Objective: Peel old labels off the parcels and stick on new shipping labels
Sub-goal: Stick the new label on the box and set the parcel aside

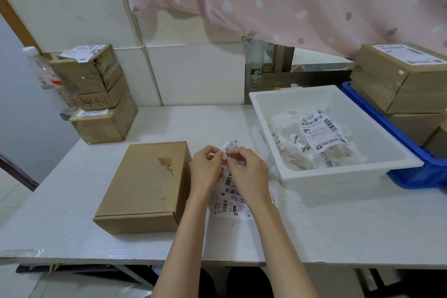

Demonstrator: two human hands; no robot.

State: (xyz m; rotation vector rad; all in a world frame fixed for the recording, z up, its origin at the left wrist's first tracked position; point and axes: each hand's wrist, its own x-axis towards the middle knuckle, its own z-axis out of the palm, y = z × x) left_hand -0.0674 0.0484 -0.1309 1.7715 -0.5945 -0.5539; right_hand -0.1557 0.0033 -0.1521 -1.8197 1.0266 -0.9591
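Brown cardboard is what the parcel (147,184) is made of, and it lies flat on the white table (338,220). Its top has no label on it, only a torn, scuffed patch where one seems to have been pulled off.

Just to the right of the parcel, both hands are up close together. The left hand (205,167) and the right hand (249,172) pinch a small crumpled bit of label (228,150) between curled fingertips. It looks like peeled-off sticker or backing, but it is too scrunched to tell which.

Under the hands, right beside the parcel, lies a sheet of new shipping labels (232,201) with black barcodes. Its long side runs away from the person, the same way as the parcel's long side.

Farther right of the parcel sits a white tray (290,178) full of old peeled scraps. The right hand is nearer to it, so I think it would drop the scrap there. The left hand is nearer the parcel's bare top.
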